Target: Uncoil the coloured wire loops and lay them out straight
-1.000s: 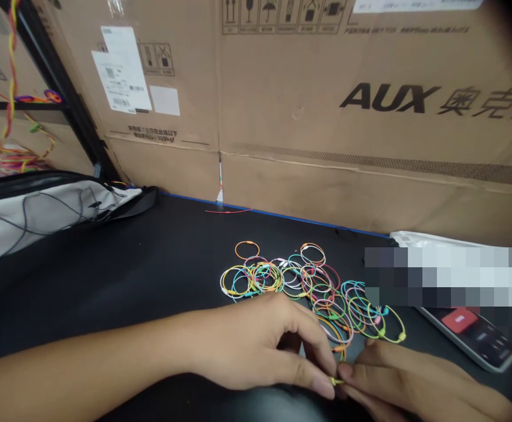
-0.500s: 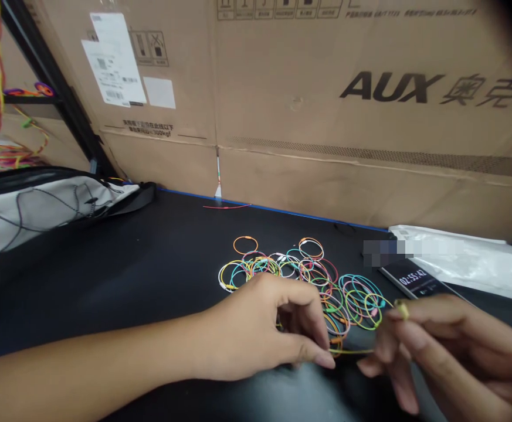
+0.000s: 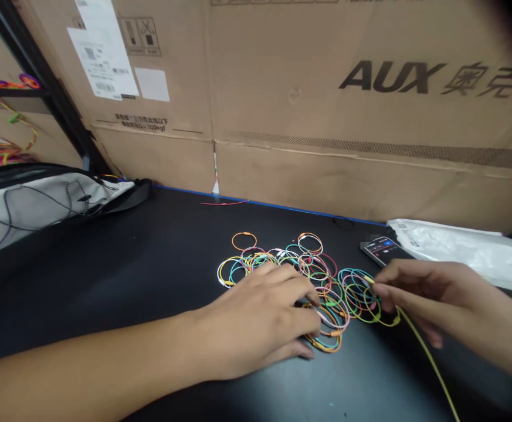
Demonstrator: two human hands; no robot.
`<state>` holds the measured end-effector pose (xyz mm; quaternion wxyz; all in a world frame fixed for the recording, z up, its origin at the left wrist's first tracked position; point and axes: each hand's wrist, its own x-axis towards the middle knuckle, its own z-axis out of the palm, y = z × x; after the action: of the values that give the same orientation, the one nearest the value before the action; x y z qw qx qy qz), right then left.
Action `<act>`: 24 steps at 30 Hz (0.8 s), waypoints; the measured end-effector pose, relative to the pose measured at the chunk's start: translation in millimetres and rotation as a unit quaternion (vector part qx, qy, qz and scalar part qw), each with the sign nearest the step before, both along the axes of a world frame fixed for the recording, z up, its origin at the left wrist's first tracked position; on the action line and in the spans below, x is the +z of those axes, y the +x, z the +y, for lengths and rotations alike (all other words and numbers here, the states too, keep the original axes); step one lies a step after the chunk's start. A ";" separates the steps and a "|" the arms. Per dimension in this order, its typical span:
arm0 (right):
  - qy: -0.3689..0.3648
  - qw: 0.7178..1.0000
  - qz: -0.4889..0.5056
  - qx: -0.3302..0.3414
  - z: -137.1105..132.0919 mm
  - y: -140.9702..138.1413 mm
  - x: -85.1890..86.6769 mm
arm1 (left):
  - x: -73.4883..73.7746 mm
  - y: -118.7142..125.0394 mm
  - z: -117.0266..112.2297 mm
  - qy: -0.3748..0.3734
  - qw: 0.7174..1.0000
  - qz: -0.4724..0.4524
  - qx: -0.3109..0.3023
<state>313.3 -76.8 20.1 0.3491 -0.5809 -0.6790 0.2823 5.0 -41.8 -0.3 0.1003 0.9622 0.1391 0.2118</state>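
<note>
A pile of thin wire key rings in many colours lies on the black table. My left hand rests over the pile's near left side, palm down and fingers spread, and covers part of it. Whether its fingertips press on any ring cannot be made out. At the pile's right edge, my right hand pinches the small yellow end of a wire between thumb and forefinger. From under this hand a yellow wire runs down past the frame's bottom edge. The fingers hide where it joins the pinched end.
Behind the rings stands a large cardboard box. A phone and a white plastic bag lie at the right. A grey-white bag with black cords is at the left. A red wire lies near the box.
My left hand has let go of the yellow wire and spread its fingers over the rings. My right hand has moved up and turned, and the yellow wire now hangs down to the right.
</note>
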 end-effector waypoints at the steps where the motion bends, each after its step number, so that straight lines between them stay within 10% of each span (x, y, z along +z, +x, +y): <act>1: 0.033 0.999 -0.032 0.004 0.3 -3.5 -3.6 | -0.8 0.4 0.6 0.000 1.000 -0.002 -0.001; 7: 0.204 0.947 -0.225 0.107 -17.0 -20.4 -22.7 | -2.7 2.6 0.2 -0.001 1.000 -0.016 -0.012; 12: 0.181 0.904 -0.304 0.242 -35.7 -38.8 -35.4 | 2.9 3.1 -0.2 -0.015 0.999 -0.041 -0.004; 18: 0.195 0.929 -0.203 0.241 -30.5 -47.5 -28.5 | 5.2 4.9 0.7 -0.065 0.993 -0.097 -0.029; 24: 0.176 0.965 -0.059 0.186 -36.3 -50.3 -20.0 | 7.0 7.6 -4.7 -0.310 0.939 -0.150 0.008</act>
<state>263.0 -113.1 0.0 0.3463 -0.3898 -0.8334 0.1833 12.5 -46.5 6.7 0.4120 0.8392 0.1884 0.3010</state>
